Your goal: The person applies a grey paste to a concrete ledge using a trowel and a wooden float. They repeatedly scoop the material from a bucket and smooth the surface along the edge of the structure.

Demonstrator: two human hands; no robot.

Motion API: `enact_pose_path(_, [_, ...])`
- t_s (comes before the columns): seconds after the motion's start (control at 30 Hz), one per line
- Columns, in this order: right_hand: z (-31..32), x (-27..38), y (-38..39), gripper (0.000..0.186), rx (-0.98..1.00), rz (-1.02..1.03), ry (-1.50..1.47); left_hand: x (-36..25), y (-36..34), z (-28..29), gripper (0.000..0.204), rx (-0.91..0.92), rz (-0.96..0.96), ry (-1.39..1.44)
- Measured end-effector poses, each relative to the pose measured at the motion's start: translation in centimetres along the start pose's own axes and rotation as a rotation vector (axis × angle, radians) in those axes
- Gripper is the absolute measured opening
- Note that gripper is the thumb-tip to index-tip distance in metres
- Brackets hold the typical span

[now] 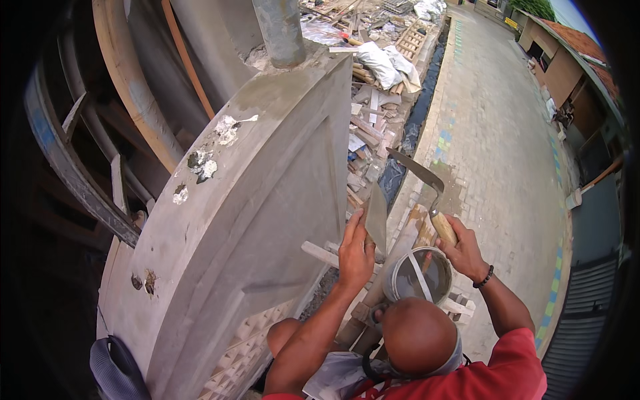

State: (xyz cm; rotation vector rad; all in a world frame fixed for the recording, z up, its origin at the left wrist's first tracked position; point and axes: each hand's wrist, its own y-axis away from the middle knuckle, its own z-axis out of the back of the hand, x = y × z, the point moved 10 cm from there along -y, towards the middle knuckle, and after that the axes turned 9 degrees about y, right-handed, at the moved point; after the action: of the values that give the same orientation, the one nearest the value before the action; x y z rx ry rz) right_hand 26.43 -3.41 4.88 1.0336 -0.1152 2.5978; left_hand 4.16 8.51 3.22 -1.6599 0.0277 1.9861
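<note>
Neither of my hands is in view. Below me, a bald co-worker (417,333) in a red top has both arms raised. Their right hand (460,243) grips the wooden handle of a metal trowel (417,167), blade angled up to the left. Their left hand (357,247) holds a flat grey board (377,223) near the trowel. A bucket (417,273) of grey wet material with a pale strip across it sits under their right hand. Beside them stands a curved grey plastered wall (267,167) with white and dark patches on its top.
Curved frames (127,93) fill the left, and a metal post (280,30) rises from the wall. Rubble, timber and white sacks (380,60) lie along a drainage channel (393,173). A paved lane (500,133) runs beside low buildings (560,60). A dark mesh item (117,373) is at lower left.
</note>
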Motion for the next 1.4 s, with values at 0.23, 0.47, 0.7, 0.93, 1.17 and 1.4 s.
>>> enact_pose_path(0.23, [2.4, 3.7, 1.3, 0.052, -0.005, 0.31, 0.202, -0.3, -0.5, -0.5, 0.052, 0.067, -0.062, -0.191])
enact_pose_path(0.47, [2.4, 2.1, 2.1, 0.055, 0.146, 0.303, 0.344, 0.1, -0.2, -1.0, 0.045, 0.164, -0.017, -0.365])
enact_pose_path(0.7, [1.1, 0.9, 2.7, 0.053, 0.1, 0.402, 0.299, -0.3, -0.4, -1.2, 0.041, 0.164, -0.015, -0.338])
enact_pose_path(0.93, [0.4, -0.9, 0.4, 0.051, 0.106, 0.271, 0.343, -0.7, -0.3, -1.2, 0.046, 0.149, -0.029, -0.251])
enact_pose_path(1.17, [-0.4, -5.7, -1.1, 0.043, 0.163, -0.277, -0.138, 0.0, -0.4, 0.2, 0.041, 0.019, 0.113, -0.016])
enact_pose_path(1.4, [-3.4, -2.0, 0.3, 0.042, 0.359, -0.214, -1.064, 5.2, 0.2, 1.3, 0.041, -0.27, 0.443, 0.679])
